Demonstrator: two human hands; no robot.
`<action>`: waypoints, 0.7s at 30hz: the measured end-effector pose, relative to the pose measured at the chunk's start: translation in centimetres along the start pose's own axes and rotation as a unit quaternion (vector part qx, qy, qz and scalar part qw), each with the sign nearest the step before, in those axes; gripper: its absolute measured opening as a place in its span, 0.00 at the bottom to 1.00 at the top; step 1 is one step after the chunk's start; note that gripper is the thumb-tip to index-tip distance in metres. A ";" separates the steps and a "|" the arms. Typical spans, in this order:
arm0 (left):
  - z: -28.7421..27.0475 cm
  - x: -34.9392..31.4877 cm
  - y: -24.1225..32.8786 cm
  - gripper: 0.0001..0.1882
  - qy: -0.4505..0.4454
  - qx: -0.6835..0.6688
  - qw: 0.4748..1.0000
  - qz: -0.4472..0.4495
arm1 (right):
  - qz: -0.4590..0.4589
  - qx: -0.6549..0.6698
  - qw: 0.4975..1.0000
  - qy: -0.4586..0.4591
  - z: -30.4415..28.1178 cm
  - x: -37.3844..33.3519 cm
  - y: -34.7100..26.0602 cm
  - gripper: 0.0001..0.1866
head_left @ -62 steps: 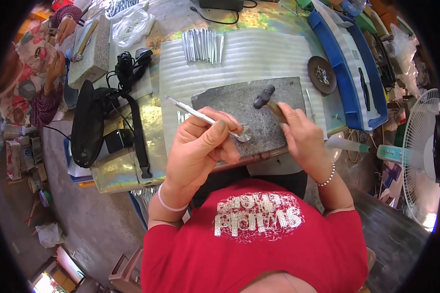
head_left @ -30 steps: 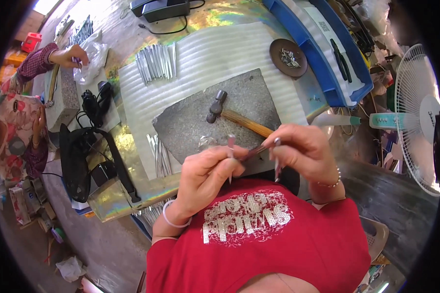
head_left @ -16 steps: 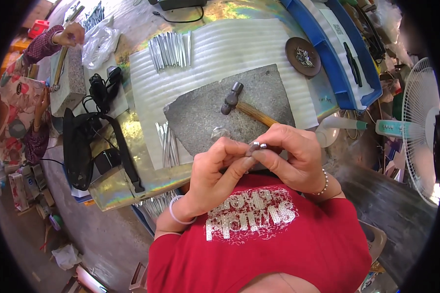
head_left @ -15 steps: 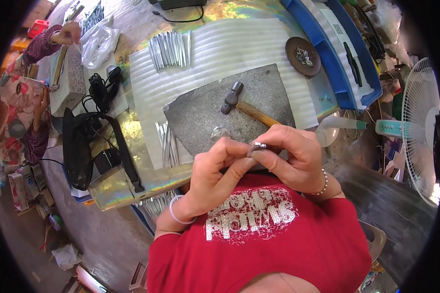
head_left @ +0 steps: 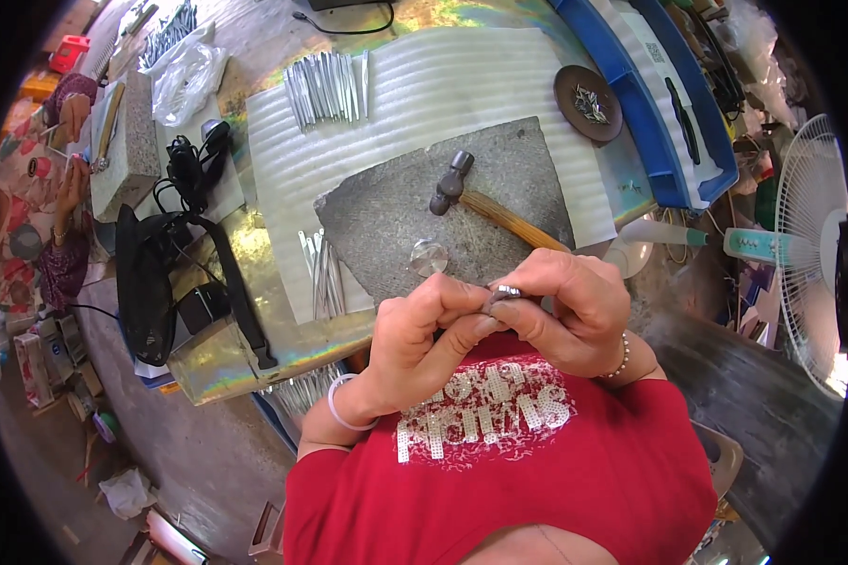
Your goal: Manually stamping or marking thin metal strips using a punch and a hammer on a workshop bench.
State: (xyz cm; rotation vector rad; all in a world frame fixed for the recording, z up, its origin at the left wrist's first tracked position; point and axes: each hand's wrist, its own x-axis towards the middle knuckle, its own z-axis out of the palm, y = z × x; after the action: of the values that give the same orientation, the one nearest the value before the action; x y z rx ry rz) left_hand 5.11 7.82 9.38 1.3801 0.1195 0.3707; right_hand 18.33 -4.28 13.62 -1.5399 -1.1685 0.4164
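Note:
A small shiny metal piece [head_left: 506,292] is pinched between my left hand [head_left: 426,331] and my right hand [head_left: 567,303], close to my chest. The fingertips of both hands meet around it and hide most of its shape. Just beyond them lies a grey stone slab [head_left: 377,207]. On the slab rest a ball-peen hammer [head_left: 504,219], its wooden handle pointing toward my right hand, and a clear round disc [head_left: 429,256]. Flat silver metal strips [head_left: 328,89] lie in a row farther back, and more strips [head_left: 322,273] sit left of the slab.
White foam sheet [head_left: 273,174] lies under the slab. A brown dish [head_left: 567,99] holds small metal bits. To the right are a blue tray [head_left: 664,174] and a fan [head_left: 810,245]. A black bag [head_left: 151,292] and a co-worker [head_left: 28,207] beside a stone block [head_left: 127,179] are at left.
My hands have sunk slightly toward my chest, still pinching the metal piece; more of the clear disc shows. The co-worker's raised hand has come down.

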 end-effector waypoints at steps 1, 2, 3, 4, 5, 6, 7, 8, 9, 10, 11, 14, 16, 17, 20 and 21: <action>0.1 0.0 -0.1 0.06 0.000 0.000 1.000 -0.001 | -0.008 -0.001 1.000 -0.004 -0.1 0.0 -0.1 0.08; 0.2 -0.1 -0.1 0.06 0.007 -0.031 0.999 -0.002 | -0.017 -0.002 1.000 -0.009 -0.1 0.0 -0.2 0.08; 0.3 -0.1 -0.2 0.06 0.012 -0.061 0.998 -0.003 | -0.015 -0.002 1.000 -0.008 -0.1 0.0 -0.2 0.08; 0.2 -0.1 -0.2 0.06 0.011 -0.062 0.998 -0.004 | -0.024 -0.015 1.000 -0.014 -0.1 0.0 -0.1 0.08; 0.1 -0.2 -0.2 0.06 0.002 -0.041 0.999 -0.005 | -0.032 -0.028 0.999 -0.021 -0.1 0.0 -0.1 0.08; 0.0 -0.3 -0.3 0.06 -0.006 -0.019 1.000 -0.007 | -0.031 -0.028 0.999 -0.021 -0.2 0.0 -0.1 0.08; 0.0 -0.3 -0.2 0.06 -0.006 -0.020 1.000 -0.008 | -0.020 -0.029 0.999 -0.027 -0.2 0.0 0.0 0.08; 0.1 -0.3 0.0 0.06 -0.006 -0.026 0.999 -0.024 | -0.010 -0.031 0.999 -0.032 -0.2 -0.1 0.0 0.08; 0.1 -0.3 0.2 0.06 -0.005 -0.032 0.999 -0.040 | -0.009 -0.030 0.999 -0.033 -0.3 -0.1 -0.1 0.08; 0.1 -0.3 0.3 0.06 -0.003 -0.033 0.999 -0.041 | 0.022 -0.013 0.999 -0.046 -0.3 0.0 -0.2 0.07; 0.1 -0.3 0.4 0.06 -0.007 -0.035 0.998 -0.044 | 0.052 0.004 0.997 -0.058 -0.3 0.0 -0.3 0.07; 0.2 -0.1 1.1 0.05 -0.016 -0.051 0.997 -0.050 | 0.123 0.107 0.986 -0.037 0.0 -0.4 -0.6 0.05; 0.2 0.0 1.2 0.05 -0.019 -0.062 0.996 -0.054 | 0.130 0.122 0.984 -0.029 0.2 -0.5 -0.5 0.05; 0.2 0.0 1.3 0.05 -0.017 -0.050 0.997 -0.051 | 0.136 0.137 0.981 -0.020 0.3 -0.5 -0.5 0.04; 0.3 -0.2 1.0 0.05 -0.011 -0.045 0.998 -0.046 | 0.130 0.130 0.983 -0.015 0.4 -0.4 -0.5 0.04; 0.3 -0.3 0.9 0.05 -0.008 -0.050 0.998 -0.044 | 0.130 0.130 0.983 -0.015 0.4 -0.4 -0.5 0.04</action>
State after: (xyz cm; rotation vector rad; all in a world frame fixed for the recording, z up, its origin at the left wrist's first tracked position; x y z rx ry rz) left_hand 4.73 7.61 10.31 1.2745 0.1470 0.2888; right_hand 17.60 -4.46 13.78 -1.4626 -0.8963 0.7400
